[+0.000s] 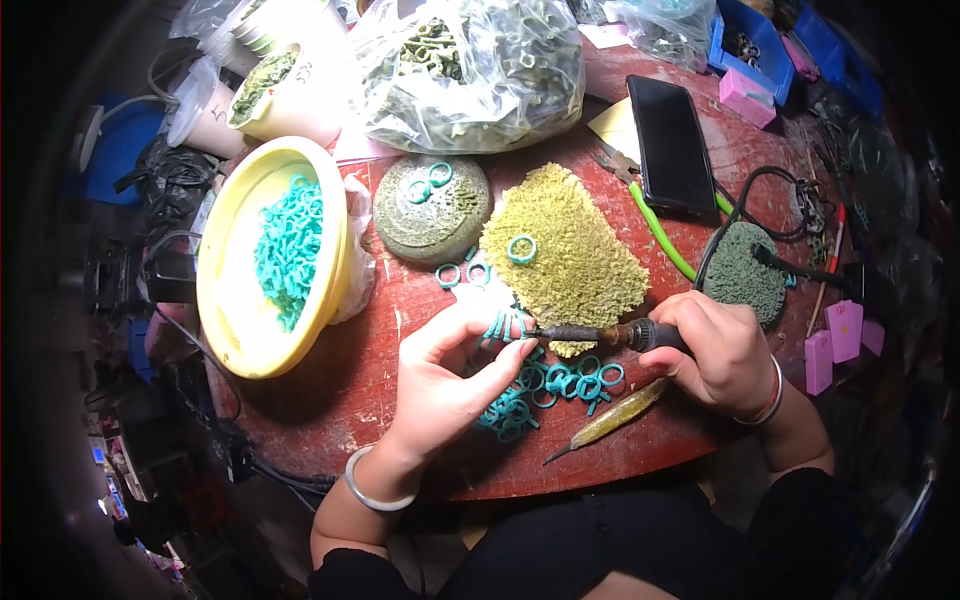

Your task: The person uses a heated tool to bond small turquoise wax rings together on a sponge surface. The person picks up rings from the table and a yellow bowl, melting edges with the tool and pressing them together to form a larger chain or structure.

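Observation:
My left hand (435,375) pinches a small teal ring piece (497,325) with several thin prongs between thumb and fingers. My right hand (715,350) is closed round the dark handle of a soldering-iron-like pen (575,335), whose tip meets the teal piece or comes very close to it. Below the fingers lies a heap of teal rings (508,412), with more loose rings (565,382) beside it. A rough yellow-green pad (570,235) sits just beyond the pen, one teal ring (521,249) on it. A yellow-handled pointed tool (620,415) rests near my right hand.
At left stands a yellow basin (212,300) holding many teal pieces. A grey-green dome (420,225) carries rings. Behind are a filled plastic bag (540,90) and cups. Right are a phone (672,145), green-handled pliers (655,225), a green round pad (745,275), cables and pink blocks (845,328).

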`<state>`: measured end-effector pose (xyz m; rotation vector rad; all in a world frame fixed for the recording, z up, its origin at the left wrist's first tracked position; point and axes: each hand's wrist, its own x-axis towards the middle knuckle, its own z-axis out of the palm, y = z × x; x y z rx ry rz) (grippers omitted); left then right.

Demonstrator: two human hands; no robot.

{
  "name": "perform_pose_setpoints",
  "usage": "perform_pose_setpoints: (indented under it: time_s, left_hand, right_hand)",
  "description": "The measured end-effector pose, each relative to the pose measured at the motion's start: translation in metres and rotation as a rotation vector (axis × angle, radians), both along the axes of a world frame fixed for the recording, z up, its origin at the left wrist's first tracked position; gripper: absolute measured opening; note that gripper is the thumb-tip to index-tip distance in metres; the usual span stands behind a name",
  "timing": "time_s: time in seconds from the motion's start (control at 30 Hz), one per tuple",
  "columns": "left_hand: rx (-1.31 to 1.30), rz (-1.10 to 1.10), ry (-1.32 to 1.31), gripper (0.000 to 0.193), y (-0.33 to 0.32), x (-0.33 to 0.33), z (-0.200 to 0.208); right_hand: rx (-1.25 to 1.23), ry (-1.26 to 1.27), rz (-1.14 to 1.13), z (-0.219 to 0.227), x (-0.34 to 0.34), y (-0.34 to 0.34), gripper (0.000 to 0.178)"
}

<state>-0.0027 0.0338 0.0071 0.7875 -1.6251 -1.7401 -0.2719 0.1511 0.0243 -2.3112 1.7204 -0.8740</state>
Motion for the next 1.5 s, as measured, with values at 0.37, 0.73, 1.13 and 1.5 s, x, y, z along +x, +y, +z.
perform_pose_setpoints:
  time_s: [0.37, 0.73, 1.13, 1.5]
  left_hand:
    - [-0.050, -0.012, -0.024, 0.019, -0.0013, 0.0012, -0.0002]
    - [-0.056, -0.020, -0.040, 0.018, -0.0020, 0.0020, -0.0013]
    - [-0.059, -0.009, -0.032, 0.018, -0.0009, 0.0002, 0.0014]
    - [-0.033, -0.017, -0.016, 0.020, -0.0010, 0.0015, -0.0013]
  right_hand:
    - [0.012, -0.021, 0.001, -0.0003, 0.0013, 0.0000, 0.036]
    - [0.030, -0.004, -0.006, 0.0017, 0.0024, 0.0002, 0.036]
    - [0.003, 0.002, -0.007, 0.0013, 0.0012, -0.0003, 0.036]
    - [0.019, -0.004, 0.000, 0.0000, 0.0018, 0.0004, 0.036]
